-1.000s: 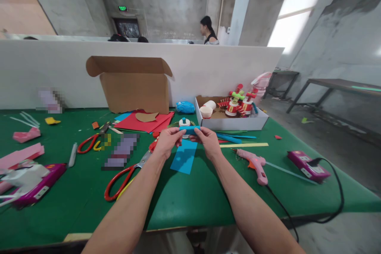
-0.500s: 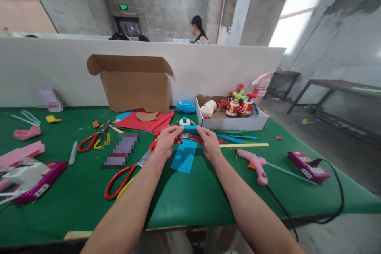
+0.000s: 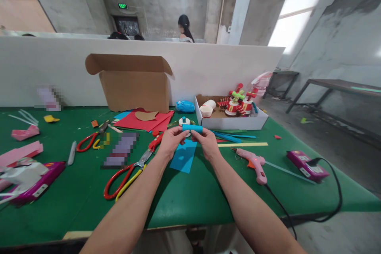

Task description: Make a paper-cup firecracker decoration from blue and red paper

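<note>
Pinching a blue roll (image 3: 193, 127) between thumbs and bent fingers, our left hand (image 3: 172, 142) and right hand (image 3: 208, 141) are nearly closed around it, above the middle of the table (image 3: 190, 206). They partly block a spring-armed figure (image 3: 183, 121) behind. A blue sheet (image 3: 183, 162) lies below, scissors (image 3: 144, 158) beside our left forearm, a glue gun (image 3: 251, 158) toward the right edge. A white partition (image 3: 190, 71) lines the green table's far edge; concrete walls (image 3: 160, 0) rise beyond. Near the far right corner, a white box (image 3: 235, 123) holds cups (image 3: 206, 111) and red toys (image 3: 232, 108).
</note>
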`<state>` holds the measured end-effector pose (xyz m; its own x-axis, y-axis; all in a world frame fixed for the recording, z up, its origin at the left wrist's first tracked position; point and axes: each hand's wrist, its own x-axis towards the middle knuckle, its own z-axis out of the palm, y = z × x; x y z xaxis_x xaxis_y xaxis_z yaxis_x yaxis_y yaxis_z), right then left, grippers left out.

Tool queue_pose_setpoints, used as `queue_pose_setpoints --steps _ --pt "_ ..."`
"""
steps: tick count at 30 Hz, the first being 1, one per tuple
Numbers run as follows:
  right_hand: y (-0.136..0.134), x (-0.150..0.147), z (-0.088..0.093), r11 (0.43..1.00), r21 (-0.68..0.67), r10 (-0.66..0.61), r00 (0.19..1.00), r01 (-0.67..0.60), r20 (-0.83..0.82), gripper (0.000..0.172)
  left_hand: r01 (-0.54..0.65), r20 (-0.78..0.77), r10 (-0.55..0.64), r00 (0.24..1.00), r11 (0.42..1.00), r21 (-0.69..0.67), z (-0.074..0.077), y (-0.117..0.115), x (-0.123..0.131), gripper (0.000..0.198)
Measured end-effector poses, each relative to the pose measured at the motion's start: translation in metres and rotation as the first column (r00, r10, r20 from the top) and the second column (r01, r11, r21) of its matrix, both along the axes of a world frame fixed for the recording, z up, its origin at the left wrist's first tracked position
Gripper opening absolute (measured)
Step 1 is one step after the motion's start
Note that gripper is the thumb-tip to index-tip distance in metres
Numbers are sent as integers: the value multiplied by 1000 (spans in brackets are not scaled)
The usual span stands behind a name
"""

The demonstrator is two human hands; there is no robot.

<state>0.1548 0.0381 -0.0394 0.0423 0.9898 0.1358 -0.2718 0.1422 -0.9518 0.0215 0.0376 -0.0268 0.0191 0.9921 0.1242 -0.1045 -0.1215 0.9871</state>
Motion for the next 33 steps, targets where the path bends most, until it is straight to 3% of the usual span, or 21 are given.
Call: queue_pose_setpoints --steps 5,9,12,15,18,21,24,27,30,33 --pt "5 4 0 999 18 -47 997 46 57 29 -5 46 7 999 999 -46 -3 2 0 41" --pt "14 12 -1 990 -28 -144 972 142 -186 36 -99 49 95 994 992 75 -3 6 -2 35" --pt "13 10 -1 990 -88 77 947 -109 -311 35 -148 -12 155 988 961 235 -9 9 -5 25" --pt "8 4 -3 932 -72 292 853 -356 -432 30 -106 -239 232 943 889 446 -17 12 -8 12" --pt "9 3 -8 925 -98 263 805 -367 -533 24 18 -425 287 859 811 585 -23 14 -11 17" --pt "16 5 -16 939 -173 155 813 -298 -561 19 65 -434 266 860 788 612 -23 13 -13 27" --pt "22 7 -21 948 -190 103 812 -254 -574 20 2 -355 226 907 840 542 -17 11 -14 27" --pt "21 6 -19 965 -139 98 800 -221 -592 24 -91 -208 169 963 936 340 -10 9 -13 17" --pt "16 1 -15 979 -57 129 806 -198 -578 37 -6 -79 12 997 997 75 -5 7 -8 25" --pt "9 -3 -11 977 0 178 824 -211 -537 47 84 -47 -88 995 993 -80 -5 4 -3 32"
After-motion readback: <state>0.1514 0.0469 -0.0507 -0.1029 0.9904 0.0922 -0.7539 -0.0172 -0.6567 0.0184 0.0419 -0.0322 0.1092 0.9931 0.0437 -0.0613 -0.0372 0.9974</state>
